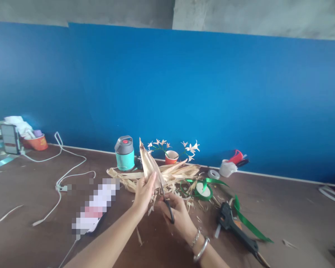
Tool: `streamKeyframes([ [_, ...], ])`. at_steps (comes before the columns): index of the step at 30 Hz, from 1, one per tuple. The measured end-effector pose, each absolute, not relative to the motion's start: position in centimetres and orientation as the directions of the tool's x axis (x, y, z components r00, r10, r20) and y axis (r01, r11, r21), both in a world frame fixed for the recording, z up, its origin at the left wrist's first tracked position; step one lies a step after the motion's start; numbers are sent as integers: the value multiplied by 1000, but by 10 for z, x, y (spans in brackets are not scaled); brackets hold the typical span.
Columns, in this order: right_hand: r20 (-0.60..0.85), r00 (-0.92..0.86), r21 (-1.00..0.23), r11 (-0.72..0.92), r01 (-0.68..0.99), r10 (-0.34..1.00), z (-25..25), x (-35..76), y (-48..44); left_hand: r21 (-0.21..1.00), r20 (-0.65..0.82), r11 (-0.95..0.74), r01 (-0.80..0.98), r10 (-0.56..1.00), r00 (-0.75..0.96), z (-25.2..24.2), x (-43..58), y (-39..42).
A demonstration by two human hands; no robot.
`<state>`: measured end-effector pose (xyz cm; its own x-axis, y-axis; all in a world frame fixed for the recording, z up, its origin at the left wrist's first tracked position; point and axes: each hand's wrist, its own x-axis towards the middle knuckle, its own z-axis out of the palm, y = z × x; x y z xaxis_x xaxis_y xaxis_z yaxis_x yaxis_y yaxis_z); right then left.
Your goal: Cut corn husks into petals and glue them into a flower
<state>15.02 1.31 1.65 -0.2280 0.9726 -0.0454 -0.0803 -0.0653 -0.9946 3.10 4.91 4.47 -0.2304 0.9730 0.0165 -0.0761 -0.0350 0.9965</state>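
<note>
My left hand (pixel 144 193) pinches a dry corn husk (pixel 149 162) near its lower end, and its pointed tip stands upward. In my right hand (pixel 178 214) is a pair of scissors (pixel 169 208), black-handled, with the blades along the right edge of the husk. Whether the blades are apart I cannot tell. Behind both hands lies a pile of dry husks (pixel 181 172) with small scraps around it. A roll of green ribbon (pixel 209 194) rests to the right of the pile.
A black glue gun (pixel 234 225) lies at right, by loose ribbon (pixel 252 225). Along the blue wall stand a turquoise container (pixel 125 160), a paper cup (pixel 171 158) with husk-coloured flowers (pixel 192 147), and a tape roll (pixel 213 174). A blurred phone (pixel 95 208) and white cables (pixel 72 175) lie left.
</note>
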Motion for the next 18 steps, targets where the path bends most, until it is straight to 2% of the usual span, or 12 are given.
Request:
streamKeyframes([
  [4,-51,-227,-995,-69,-73,973,18,150,13,996,5,-24,-80,973,-231,47,30,50],
  [18,-84,-247,-995,-95,-32,965,19,152,13,994,106,-100,36,971,-215,43,19,59],
])
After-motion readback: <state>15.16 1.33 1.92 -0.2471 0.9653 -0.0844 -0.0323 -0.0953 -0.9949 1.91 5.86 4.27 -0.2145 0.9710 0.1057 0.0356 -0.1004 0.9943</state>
